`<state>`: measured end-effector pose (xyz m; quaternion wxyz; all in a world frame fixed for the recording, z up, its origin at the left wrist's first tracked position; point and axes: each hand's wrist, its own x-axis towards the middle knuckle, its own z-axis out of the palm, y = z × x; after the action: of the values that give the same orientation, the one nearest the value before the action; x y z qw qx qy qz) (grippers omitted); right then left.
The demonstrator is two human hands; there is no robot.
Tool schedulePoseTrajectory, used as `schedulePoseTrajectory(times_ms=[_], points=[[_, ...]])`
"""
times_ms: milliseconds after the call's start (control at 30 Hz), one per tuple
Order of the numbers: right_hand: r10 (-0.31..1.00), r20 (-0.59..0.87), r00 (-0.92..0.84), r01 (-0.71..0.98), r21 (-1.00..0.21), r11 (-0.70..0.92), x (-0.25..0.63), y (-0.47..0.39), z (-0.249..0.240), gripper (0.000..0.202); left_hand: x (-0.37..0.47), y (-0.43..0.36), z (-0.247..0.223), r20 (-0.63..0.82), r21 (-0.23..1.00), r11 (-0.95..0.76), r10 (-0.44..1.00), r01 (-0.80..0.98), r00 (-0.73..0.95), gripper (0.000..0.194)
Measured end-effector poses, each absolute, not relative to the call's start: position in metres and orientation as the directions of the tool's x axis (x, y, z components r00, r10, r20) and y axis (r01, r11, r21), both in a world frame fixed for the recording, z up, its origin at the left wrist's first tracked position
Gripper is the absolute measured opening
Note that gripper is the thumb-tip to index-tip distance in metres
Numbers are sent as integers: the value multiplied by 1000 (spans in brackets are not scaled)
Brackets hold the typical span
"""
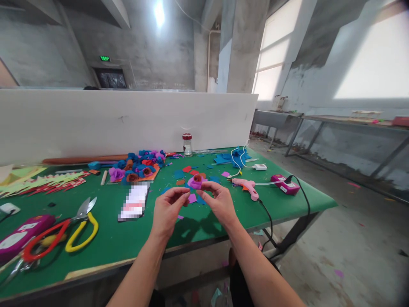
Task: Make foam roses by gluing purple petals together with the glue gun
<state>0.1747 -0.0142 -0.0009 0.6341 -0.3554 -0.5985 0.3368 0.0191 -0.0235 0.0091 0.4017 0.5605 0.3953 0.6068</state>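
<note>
Purple flower (194, 183), brown ctr. (198, 178), is above green table (124, 238), just beyond 2 hands. R hand (221, 202) nearer: thumb & index appear to pinch its near right edge. L hand (169, 208) near left, fingertips narrow, contents can't tell. Flower roundish; no clear long axis.

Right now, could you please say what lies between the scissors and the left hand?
A phone lies between the scissors and left hand, in the head view.

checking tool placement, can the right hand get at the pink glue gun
Likely yes: only green tabletop shows between right hand and pink glue gun, though that hand's fingers are at the purple flower.
</note>
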Motion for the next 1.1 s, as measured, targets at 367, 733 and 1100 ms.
schedulePoseTrajectory(times_ms=[367,733,1100], points=[[854,520,-20,38,-853,521,171,-19,2,18,15,-27,14,595,793,-563,798,232,-97,11],[778,615,-129,60,-778,625,186,-16,1,13,8,-28,19,516,846,-531,836,-40,-184,22],[636,760,-131,91,-630,772,200,-15,5,9,17,-45,33,239,910,-195,968,-365,78,36]])
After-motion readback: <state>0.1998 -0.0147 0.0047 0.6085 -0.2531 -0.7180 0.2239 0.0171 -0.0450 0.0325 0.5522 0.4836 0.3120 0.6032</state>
